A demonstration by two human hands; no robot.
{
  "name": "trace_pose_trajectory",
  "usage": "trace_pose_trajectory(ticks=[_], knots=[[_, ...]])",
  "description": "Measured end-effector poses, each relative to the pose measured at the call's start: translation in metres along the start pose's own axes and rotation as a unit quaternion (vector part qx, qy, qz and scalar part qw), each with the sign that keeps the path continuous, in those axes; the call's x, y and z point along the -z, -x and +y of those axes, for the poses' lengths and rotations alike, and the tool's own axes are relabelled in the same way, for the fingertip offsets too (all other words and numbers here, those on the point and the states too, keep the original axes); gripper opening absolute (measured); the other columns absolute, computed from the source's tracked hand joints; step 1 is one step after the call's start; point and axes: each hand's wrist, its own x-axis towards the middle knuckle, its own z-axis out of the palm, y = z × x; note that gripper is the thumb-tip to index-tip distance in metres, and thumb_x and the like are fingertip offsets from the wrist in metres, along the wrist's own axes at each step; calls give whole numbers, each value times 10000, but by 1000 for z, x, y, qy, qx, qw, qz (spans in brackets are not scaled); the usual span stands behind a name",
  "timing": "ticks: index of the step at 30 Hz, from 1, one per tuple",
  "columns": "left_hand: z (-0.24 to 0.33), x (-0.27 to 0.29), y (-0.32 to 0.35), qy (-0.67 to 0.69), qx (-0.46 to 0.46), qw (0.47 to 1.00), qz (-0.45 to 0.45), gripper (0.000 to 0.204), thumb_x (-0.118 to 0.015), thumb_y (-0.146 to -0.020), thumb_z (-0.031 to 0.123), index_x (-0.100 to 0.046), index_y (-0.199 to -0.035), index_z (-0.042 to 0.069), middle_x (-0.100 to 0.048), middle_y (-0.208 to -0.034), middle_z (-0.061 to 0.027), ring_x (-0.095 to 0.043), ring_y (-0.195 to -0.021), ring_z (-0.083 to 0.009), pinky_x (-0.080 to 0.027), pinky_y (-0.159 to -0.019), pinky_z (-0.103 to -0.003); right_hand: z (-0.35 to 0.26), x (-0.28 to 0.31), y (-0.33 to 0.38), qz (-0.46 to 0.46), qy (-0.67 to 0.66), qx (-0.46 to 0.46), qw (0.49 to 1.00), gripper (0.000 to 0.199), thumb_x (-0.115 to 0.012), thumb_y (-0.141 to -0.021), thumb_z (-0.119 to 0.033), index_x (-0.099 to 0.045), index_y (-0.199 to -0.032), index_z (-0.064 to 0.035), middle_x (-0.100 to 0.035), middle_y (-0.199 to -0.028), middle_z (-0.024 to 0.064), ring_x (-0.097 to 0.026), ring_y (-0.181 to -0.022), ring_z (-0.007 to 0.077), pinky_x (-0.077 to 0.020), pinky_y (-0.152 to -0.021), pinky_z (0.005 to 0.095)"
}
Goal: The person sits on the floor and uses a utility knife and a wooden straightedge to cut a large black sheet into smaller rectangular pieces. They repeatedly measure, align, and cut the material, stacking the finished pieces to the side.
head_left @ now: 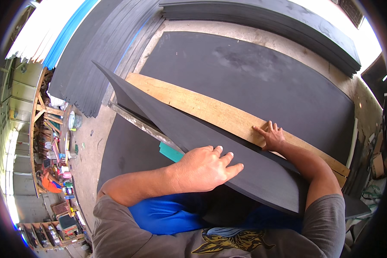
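A black rubber-like sheet [262,180] is lifted and bent up along its near side, its far left corner rising to a point. My left hand [204,168] grips its near edge, fingers lying over the top face; the thumb is hidden. My right hand [272,136] presses on a long wooden board [202,105], fingers spread. The board lies slantwise along the fold, on a large black sheet [253,69]. Below the raised flap runs a worn, pale metal-looking strip [137,121]. A flat teal piece [169,152] shows beside my left wrist, partly hidden.
Stacked black sheets [99,47] stand at the far left, with blue sheets [71,32] beside them. Another black stack [266,21] lies at the back. Left are a cluttered wooden shelf [51,124], a bucket [75,120] and a person in orange [50,182].
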Motion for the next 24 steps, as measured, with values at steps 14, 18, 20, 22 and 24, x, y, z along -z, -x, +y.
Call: trace_pose_trajectory(ticks=[14,18,20,22,24], knots=[[-21,10,-6,34,-27,999,23,582,-749,-767,184,-698,-1346,155,-756,-1225,-169,-760,-1025,-365,-612,-893,-425,30,36,-19,5,7,39,999,1070,-799,-755,-762,-281,-1648,-483,-461,-1528,205,-506,-1371,406,-509,-982,607],[-56,4,-35,76,4,996,36,497,-806,-787,262,-739,-1274,184,-784,-1164,-113,-771,-995,-316,-617,-865,-426,58,131,-12,16,23,-4,1000,870,-648,-924,-724,-349,-1651,-350,-543,-1513,173,-567,-1368,361,-553,-977,530],[-79,1,-66,105,43,993,31,392,-790,-865,390,-772,-1193,176,-790,-1058,-123,-766,-926,-333,-615,-809,-439,85,173,-2,53,-30,-8,998,812,-660,-933,-686,-437,-1614,-303,-627,-1442,142,-615,-1324,336,-551,-1011,512],[-97,10,-112,103,127,986,-39,397,-754,-906,485,-799,-1118,152,-775,-905,-166,-748,-856,-391,-599,-787,-474,114,203,26,130,-60,-13,990,763,-686,-927,-645,-531,-1544,-223,-674,-1389,124,-644,-1284,338,-542,-1037,499],[-124,1,-155,97,160,981,-58,445,-734,-926,494,-783,-1148,112,-766,-916,-210,-745,-927,-406,-580,-831,-489,132,219,80,214,-122,-76,966,694,-701,-934,-588,-587,-1464,-156,-675,-1361,136,-627,-1289,345,-521,-1053,494]])
